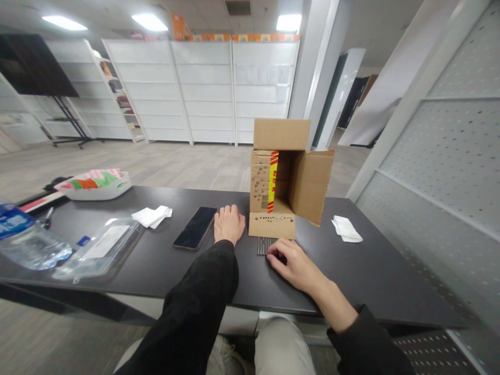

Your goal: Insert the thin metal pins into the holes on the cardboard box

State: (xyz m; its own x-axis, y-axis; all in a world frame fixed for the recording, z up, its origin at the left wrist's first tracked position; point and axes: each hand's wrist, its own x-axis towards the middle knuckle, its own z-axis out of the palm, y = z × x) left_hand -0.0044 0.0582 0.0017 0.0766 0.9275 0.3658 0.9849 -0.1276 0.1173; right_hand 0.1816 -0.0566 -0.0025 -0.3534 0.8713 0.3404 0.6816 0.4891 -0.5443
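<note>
Palms hidden, I can't tell whether left hand (229, 225), or right hand (291, 261) at rods (262, 246), grips anything.

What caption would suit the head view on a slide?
Right hand at a row of thin metal rods by an open cardboard box; left hand on the table beside a phone.

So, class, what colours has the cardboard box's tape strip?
The tape strip is yellow and red; head view.
</note>
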